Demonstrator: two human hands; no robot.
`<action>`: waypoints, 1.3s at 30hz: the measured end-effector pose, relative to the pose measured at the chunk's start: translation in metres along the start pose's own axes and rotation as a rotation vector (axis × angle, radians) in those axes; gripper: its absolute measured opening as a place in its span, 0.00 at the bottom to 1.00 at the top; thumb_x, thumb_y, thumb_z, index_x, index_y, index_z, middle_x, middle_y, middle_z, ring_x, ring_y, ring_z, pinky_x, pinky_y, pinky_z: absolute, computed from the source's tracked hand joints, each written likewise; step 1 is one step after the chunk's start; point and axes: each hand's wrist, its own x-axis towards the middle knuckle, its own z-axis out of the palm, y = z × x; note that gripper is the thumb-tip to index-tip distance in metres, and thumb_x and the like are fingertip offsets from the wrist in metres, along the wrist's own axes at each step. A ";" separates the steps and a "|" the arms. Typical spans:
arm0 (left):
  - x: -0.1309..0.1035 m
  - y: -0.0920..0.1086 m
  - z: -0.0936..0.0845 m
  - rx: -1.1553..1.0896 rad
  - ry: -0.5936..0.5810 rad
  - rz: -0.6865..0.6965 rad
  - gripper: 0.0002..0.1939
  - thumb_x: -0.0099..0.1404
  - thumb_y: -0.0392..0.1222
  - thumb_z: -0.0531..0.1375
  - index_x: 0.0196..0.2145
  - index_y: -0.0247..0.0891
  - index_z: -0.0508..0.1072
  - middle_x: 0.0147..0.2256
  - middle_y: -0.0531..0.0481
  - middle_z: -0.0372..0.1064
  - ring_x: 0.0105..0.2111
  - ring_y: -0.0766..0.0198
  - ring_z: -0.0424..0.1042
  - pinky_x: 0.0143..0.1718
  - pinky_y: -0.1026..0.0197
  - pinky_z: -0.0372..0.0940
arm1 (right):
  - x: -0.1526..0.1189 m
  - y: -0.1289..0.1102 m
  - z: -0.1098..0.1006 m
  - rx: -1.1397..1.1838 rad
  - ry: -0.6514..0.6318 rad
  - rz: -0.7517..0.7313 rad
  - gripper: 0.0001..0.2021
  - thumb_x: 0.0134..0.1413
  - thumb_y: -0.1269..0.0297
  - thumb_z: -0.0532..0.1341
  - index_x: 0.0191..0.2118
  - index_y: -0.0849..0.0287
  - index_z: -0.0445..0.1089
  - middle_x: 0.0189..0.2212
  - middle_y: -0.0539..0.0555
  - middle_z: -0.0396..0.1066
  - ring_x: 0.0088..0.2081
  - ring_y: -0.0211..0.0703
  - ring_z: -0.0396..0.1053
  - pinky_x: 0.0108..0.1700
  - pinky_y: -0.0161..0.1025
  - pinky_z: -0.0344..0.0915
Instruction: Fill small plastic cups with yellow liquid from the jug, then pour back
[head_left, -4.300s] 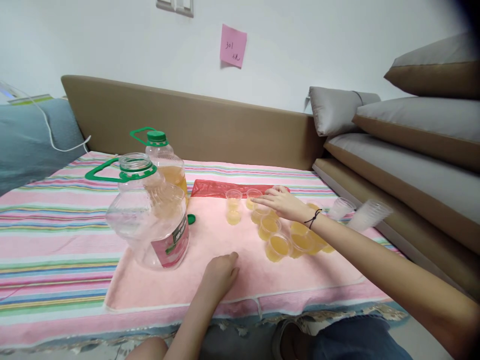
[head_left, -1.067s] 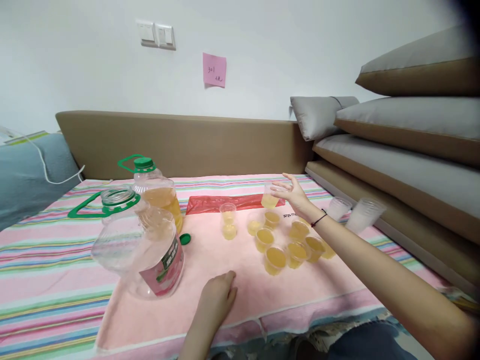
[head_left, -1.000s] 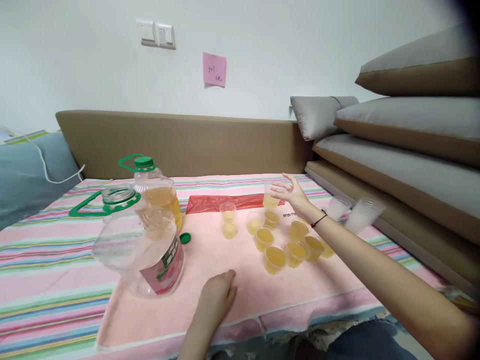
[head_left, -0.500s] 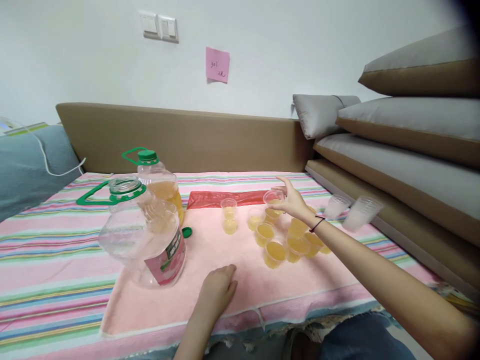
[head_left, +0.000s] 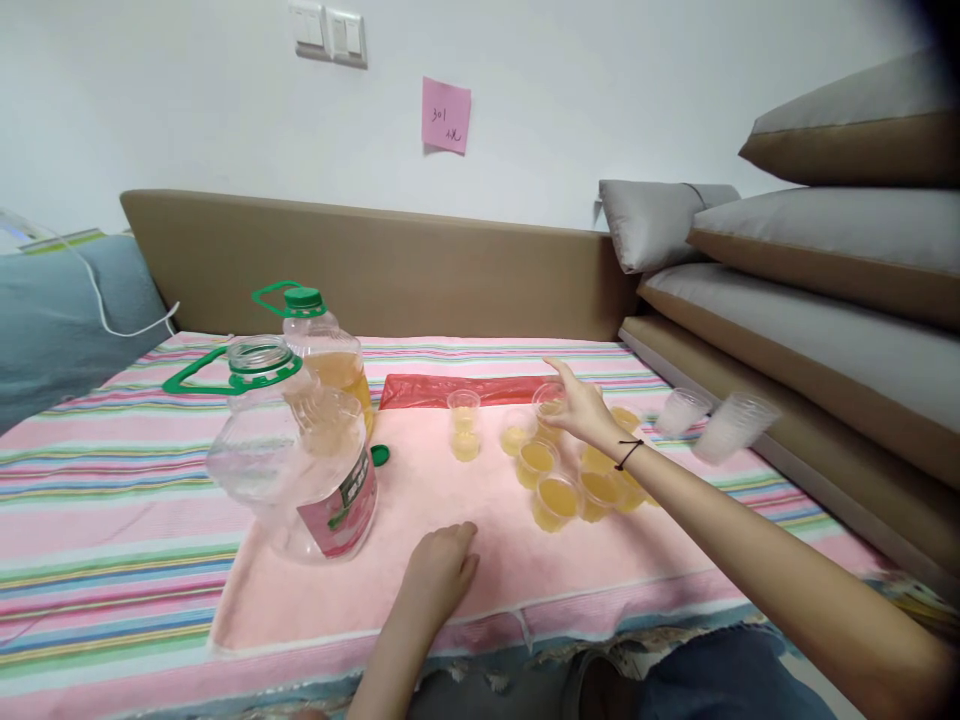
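Note:
My right hand (head_left: 583,408), with a dark cord on its wrist, reaches to the back of a cluster of clear plastic cups of yellow liquid. Its thumb and fingers are around the rim of a clear plastic cup (head_left: 550,397), which overlaps a filled cup below; whether they touch is hard to tell. In front lie more filled cups, such as one cup (head_left: 556,497) and another cup (head_left: 536,460). A small cup (head_left: 516,437) stands to their left. My left hand (head_left: 441,562) lies on the pink cloth (head_left: 420,500), open, holding nothing.
On the left stands an uncapped large bottle (head_left: 281,480), with a capped bottle (head_left: 341,370) of yellow liquid behind. A green cap (head_left: 380,455) lies beside them. Two cups (head_left: 465,425) are one behind or atop the other. Stacked cups (head_left: 735,425) lie right, by cushions (head_left: 810,310).
The view has shifted slightly. My right hand has lowered the plastic cup a little toward the filled cup beneath. My left hand stays in place on the cloth.

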 end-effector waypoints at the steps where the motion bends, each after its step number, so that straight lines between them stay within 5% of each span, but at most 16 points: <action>1: 0.000 0.000 0.000 -0.001 0.000 0.000 0.19 0.64 0.37 0.51 0.51 0.35 0.70 0.48 0.40 0.75 0.49 0.53 0.73 0.50 0.54 0.63 | 0.000 -0.001 0.001 -0.021 -0.004 -0.001 0.43 0.41 0.70 0.64 0.66 0.52 0.50 0.49 0.58 0.75 0.48 0.56 0.73 0.53 0.54 0.56; 21: -0.001 0.002 -0.001 -0.003 0.003 0.010 0.17 0.65 0.36 0.50 0.49 0.36 0.70 0.45 0.40 0.75 0.46 0.53 0.73 0.46 0.55 0.63 | 0.000 -0.003 0.013 -0.277 -0.058 -0.116 0.43 0.40 0.73 0.58 0.67 0.54 0.51 0.41 0.55 0.74 0.37 0.49 0.68 0.41 0.40 0.47; 39: -0.002 0.003 0.000 0.010 0.001 0.015 0.16 0.63 0.35 0.50 0.47 0.36 0.71 0.43 0.41 0.75 0.45 0.53 0.73 0.45 0.55 0.63 | 0.008 -0.005 0.020 -0.438 -0.097 -0.301 0.45 0.39 0.77 0.58 0.67 0.56 0.49 0.41 0.57 0.74 0.42 0.51 0.68 0.40 0.42 0.45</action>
